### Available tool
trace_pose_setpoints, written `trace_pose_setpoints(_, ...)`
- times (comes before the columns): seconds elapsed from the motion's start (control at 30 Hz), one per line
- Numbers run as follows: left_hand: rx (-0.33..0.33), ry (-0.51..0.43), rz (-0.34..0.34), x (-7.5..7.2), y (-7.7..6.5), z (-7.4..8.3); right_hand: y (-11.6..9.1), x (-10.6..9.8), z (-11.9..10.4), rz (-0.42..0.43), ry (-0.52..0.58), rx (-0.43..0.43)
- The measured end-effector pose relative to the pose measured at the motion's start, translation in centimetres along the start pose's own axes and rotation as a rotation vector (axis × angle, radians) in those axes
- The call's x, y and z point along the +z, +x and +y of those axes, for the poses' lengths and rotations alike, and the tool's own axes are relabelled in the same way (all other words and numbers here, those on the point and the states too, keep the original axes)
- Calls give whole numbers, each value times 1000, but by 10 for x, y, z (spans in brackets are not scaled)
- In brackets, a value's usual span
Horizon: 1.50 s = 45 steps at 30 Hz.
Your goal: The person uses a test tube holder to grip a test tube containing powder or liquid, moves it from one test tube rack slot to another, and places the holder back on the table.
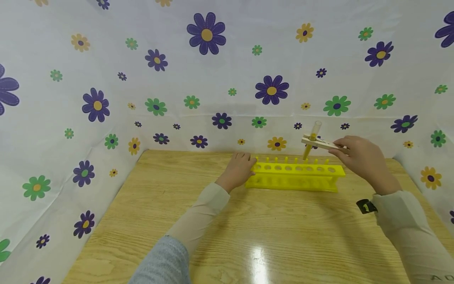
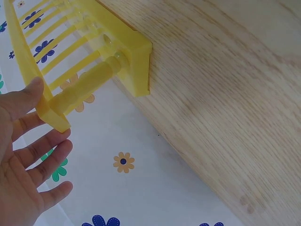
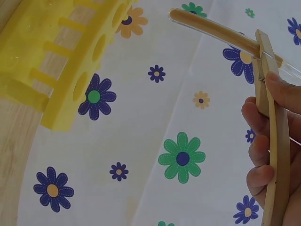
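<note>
A yellow test tube rack (image 1: 298, 169) stands on the table, its row of round holes facing up. My left hand (image 1: 239, 169) grips the rack's left end; in the left wrist view the thumb (image 2: 34, 92) lies on the top bar with fingers beneath it. My right hand (image 1: 361, 159) holds a wooden test tube clamp (image 1: 319, 143), fingers curled round its handles (image 3: 277, 155). Clasped in the clamp is a glass test tube (image 1: 317, 128) with brownish-yellow liquid (image 3: 216, 30) inside. The tube is tilted and hangs above the rack's right half, apart from the holes.
The wooden table (image 1: 269, 228) reaches back to a white cloth (image 1: 220, 79) printed with purple, green and orange flowers, which also covers both sides. Several upright yellow pegs (image 1: 286, 160) line the rack's far edge. A dark strap (image 1: 366, 206) hangs at my right cuff.
</note>
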<state>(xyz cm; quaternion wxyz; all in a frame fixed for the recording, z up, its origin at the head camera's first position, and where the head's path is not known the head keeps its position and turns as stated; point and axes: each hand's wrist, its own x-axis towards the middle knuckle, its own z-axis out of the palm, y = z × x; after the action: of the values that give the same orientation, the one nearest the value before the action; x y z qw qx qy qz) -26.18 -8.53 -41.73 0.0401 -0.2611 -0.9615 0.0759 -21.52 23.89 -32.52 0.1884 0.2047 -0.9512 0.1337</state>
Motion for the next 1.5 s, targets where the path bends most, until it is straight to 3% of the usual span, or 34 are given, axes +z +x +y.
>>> trace_pose_setpoints(1.5, 0, -17, 0, -3, -1, 0, -13, -6, 15, 6, 1, 27)
